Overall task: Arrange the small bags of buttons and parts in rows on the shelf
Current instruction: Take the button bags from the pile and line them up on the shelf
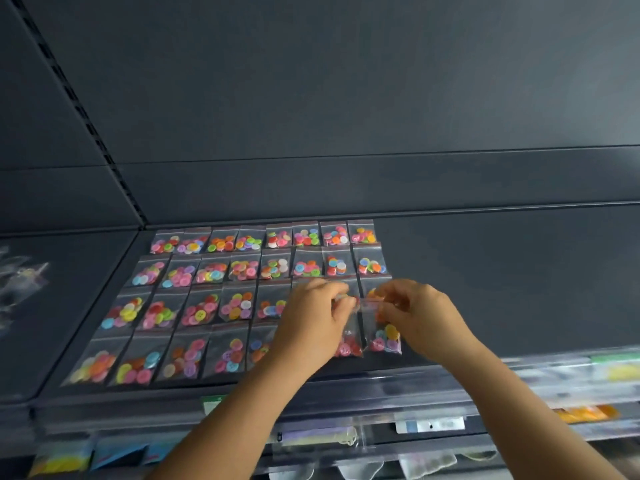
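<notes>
On the dark shelf (pixel 485 271), bags of buttons (pixel 194 306) are lying in 4 rows. The left hand (pixel 313 327) is pinching the top of a small bag (pixel 349 341), fingers clamped; just beside it, the right hand (pixel 420 313) is pinching another bag (pixel 386 337).

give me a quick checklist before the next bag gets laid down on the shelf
1. Left hand pinches the top of a clear plastic bag of red buttons: ok.
2. Right hand pinches a clear plastic bag of mixed pastel buttons: ok.
3. The two bags separated: cannot tell, their tops meet between the hands.
4. Back two rows of clear button bags straight: ok.
5. Free spot in the front row: cannot tell, the hands hide it.
6. Bare dark grey shelf to the right: ok.
</notes>
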